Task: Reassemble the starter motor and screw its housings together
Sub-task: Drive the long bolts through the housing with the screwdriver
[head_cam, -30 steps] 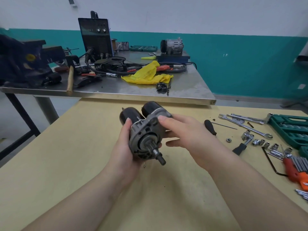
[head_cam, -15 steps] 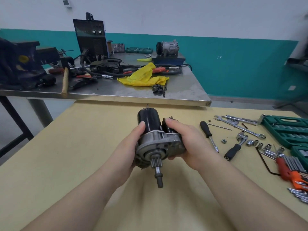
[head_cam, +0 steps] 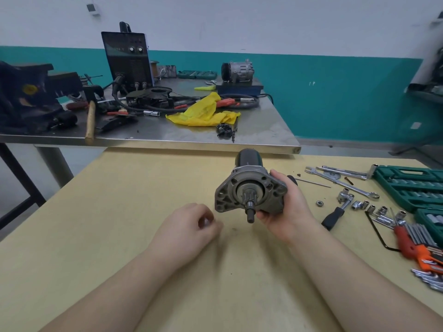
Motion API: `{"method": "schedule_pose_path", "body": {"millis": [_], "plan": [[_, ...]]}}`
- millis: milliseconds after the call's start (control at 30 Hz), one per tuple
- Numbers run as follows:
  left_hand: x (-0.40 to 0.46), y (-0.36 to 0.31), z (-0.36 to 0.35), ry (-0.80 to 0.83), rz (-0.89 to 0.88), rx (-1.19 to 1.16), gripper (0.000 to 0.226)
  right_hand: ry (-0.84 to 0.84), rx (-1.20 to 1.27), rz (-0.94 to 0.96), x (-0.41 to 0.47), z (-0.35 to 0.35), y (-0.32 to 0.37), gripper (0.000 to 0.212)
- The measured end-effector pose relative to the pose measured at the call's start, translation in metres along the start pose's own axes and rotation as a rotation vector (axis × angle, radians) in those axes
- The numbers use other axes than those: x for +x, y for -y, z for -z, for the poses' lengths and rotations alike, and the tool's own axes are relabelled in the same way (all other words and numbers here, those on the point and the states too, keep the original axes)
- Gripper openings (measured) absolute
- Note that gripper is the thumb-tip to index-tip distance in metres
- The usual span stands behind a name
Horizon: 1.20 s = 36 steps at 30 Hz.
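Observation:
The starter motor [head_cam: 249,188] is held above the yellow table [head_cam: 119,212], its grey nose housing and pinion shaft facing me and its black body pointing away. My right hand [head_cam: 287,207] grips it from the right side, thumb under the housing. My left hand [head_cam: 191,226] is off the motor, low to its left just above the table. Its fingers are curled loosely and it is blurred, with nothing visible in it.
Right of the motor lie a black-handled screwdriver [head_cam: 293,179], a ratchet [head_cam: 335,212], spanners [head_cam: 345,180], loose sockets, a nut [head_cam: 319,203], hex keys [head_cam: 419,243] and green socket cases [head_cam: 412,188]. A steel bench [head_cam: 167,137] behind holds a welder, vise, hammer and yellow rag.
My left hand has let go of the motor and dropped to the left. My right hand alone has carried the motor to the right and turned its nose toward me.

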<state>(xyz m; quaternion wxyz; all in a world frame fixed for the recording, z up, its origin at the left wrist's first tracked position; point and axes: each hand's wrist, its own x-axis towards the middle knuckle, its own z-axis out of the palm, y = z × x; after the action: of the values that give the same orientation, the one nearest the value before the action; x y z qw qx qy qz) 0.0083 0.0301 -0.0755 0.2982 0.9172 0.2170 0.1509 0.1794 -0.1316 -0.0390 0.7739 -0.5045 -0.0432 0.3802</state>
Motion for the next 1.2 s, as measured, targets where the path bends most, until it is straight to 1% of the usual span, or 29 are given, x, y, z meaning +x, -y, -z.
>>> {"method": "schedule_pose_path", "body": {"millis": [33,67,133,200,333,433,500,533,567,600,633,667,700,733,833,900,967,1033,1100,1200], "plan": [[0.0,0.001,-0.001,0.019,-0.003,0.11,0.016,-0.01,0.008,-0.006,0.001,0.002,0.0,0.028],[0.001,0.002,-0.003,0.035,-0.006,0.169,0.014,-0.012,0.011,-0.008,0.002,0.003,0.0,0.028],[0.003,0.006,-0.006,0.048,-0.002,0.211,0.016,-0.008,-0.003,-0.005,0.004,0.003,-0.002,0.03],[0.009,0.014,-0.004,0.017,0.03,0.244,0.019,-0.009,-0.025,0.003,0.005,0.003,-0.004,0.029],[0.02,0.032,0.004,-0.09,0.119,0.224,0.019,-0.002,-0.066,0.003,0.004,-0.001,-0.009,0.024],[0.023,0.038,0.007,-0.133,0.136,0.191,0.017,0.007,-0.074,0.003,0.003,-0.005,-0.01,0.026],[0.022,0.033,0.008,-0.204,0.119,0.174,0.011,0.008,-0.073,0.006,0.002,-0.006,-0.01,0.026],[0.021,0.029,0.007,-0.257,0.088,0.134,0.011,0.012,-0.072,0.008,0.001,-0.006,-0.01,0.026],[0.018,0.024,0.007,-0.314,0.05,0.026,0.014,0.018,-0.072,0.013,0.001,-0.007,-0.01,0.025],[0.014,0.018,0.006,-0.351,0.035,-0.167,0.018,0.025,-0.077,0.023,0.001,-0.006,-0.01,0.025],[0.009,0.009,0.005,-0.341,0.05,-0.402,0.024,0.033,-0.085,0.038,0.001,-0.006,-0.01,0.026],[0.003,0.0,0.002,-0.297,0.075,-0.597,0.033,0.046,-0.098,0.057,0.001,-0.006,-0.01,0.027],[-0.001,-0.007,-0.003,-0.246,0.078,-0.73,0.04,0.063,-0.115,0.076,0.001,-0.007,-0.01,0.028],[-0.004,-0.011,-0.01,-0.203,0.064,-0.802,0.045,0.078,-0.135,0.09,0.0,-0.009,-0.012,0.03],[-0.008,-0.019,-0.025,-0.116,-0.015,-0.877,0.06,0.088,-0.166,0.1,0.0,-0.012,-0.017,0.031],[-0.005,-0.017,-0.029,-0.087,-0.049,-0.821,0.064,0.074,-0.181,0.097,0.001,-0.011,-0.019,0.032],[-0.002,-0.013,-0.028,-0.077,-0.033,-0.77,0.069,0.043,-0.206,0.091,0.002,-0.012,-0.018,0.034],[0.0,-0.011,-0.028,-0.069,-0.008,-0.784,0.075,0.027,-0.227,0.075,0.005,-0.011,-0.018,0.039],[0.002,-0.01,-0.03,-0.062,0.012,-0.827,0.08,0.014,-0.279,0.056,0.008,-0.009,-0.017,0.047],[0.005,-0.008,-0.03,-0.072,0.049,-0.917,0.091,0.013,-0.401,0.062,0.013,-0.004,-0.017,0.049]]}}
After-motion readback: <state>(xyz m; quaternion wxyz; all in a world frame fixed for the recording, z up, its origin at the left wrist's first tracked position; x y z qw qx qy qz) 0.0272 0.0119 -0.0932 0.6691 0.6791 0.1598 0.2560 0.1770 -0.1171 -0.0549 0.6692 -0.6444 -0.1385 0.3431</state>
